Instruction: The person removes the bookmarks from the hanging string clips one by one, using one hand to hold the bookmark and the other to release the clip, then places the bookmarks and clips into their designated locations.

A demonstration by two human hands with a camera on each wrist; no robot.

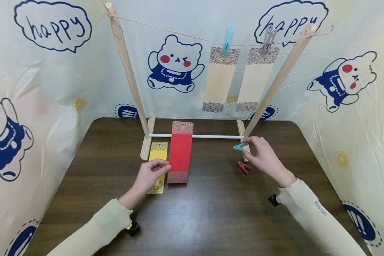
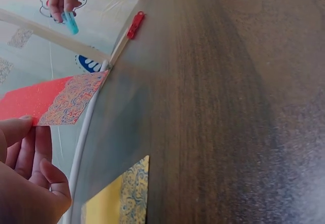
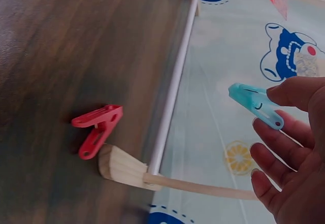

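My left hand (image 1: 153,174) pinches the edge of a red card (image 1: 180,153) with patterned ends, thumb on one face and fingers behind. In the left wrist view the red card (image 2: 51,99) is raised above the table. A yellow card (image 1: 158,151) lies on the table beside it, partly covered by the left hand. My right hand (image 1: 264,154) holds a light blue clothespin (image 1: 240,146) between thumb and fingers, near the rack's right foot. Just below it, a red clothespin (image 1: 244,167) lies on the table; the right wrist view shows that red clothespin (image 3: 99,127) beside the wooden foot.
A wooden rack with a left post (image 1: 128,67) and right post (image 1: 281,78) carries a string (image 1: 179,32). A cream card (image 1: 220,81) and a whitish card (image 1: 254,81) hang there by a blue clothespin (image 1: 228,41) and a grey clothespin (image 1: 268,39). A white rod (image 1: 217,136) joins the feet.
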